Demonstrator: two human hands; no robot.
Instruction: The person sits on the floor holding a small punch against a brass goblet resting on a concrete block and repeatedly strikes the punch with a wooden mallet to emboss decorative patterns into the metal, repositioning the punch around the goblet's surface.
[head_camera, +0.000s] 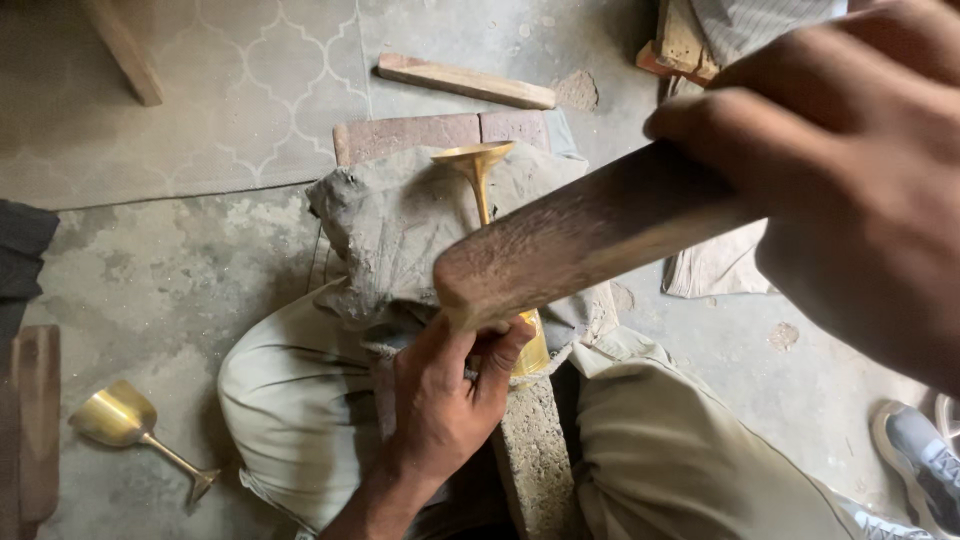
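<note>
Gripping: left hand clasps brass goblet on grey cloth
Right hand: clenched around wooden paddle, apparently raised, blurred

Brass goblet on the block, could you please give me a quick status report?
Left hand grips brass goblet at its cup end. Right hand holds wooden paddle above it. Goblet lies on grey cloth. Nothing in the way.
</note>
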